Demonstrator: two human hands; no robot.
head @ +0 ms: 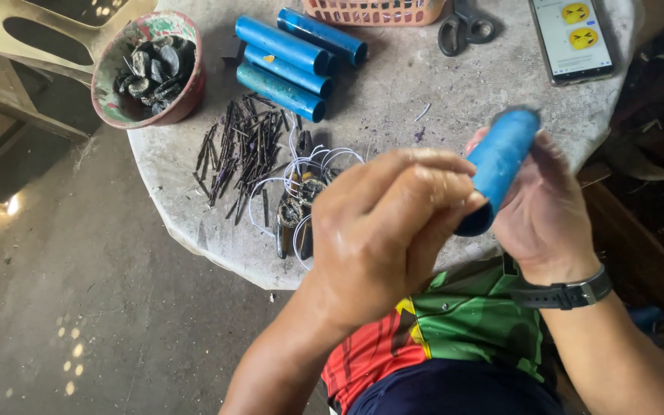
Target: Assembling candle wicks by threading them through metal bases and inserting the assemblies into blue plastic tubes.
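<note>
Right hand (547, 211) fingers wrapped round blue tube (499, 165); left hand (382, 230) fingers pinched at tube's lower end.

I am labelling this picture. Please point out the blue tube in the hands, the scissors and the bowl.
blue tube (501, 157), head view, middle of its side.
scissors (464, 29), head view, on the handles.
bowl (109, 69), head view, on its left rim.

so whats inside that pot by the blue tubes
The pot holds a heap of dark grey lumps, like stones or charcoal, piled to one side. Its stained inner wall shows beside them. Whatever lies beneath the lumps is covered.
</note>
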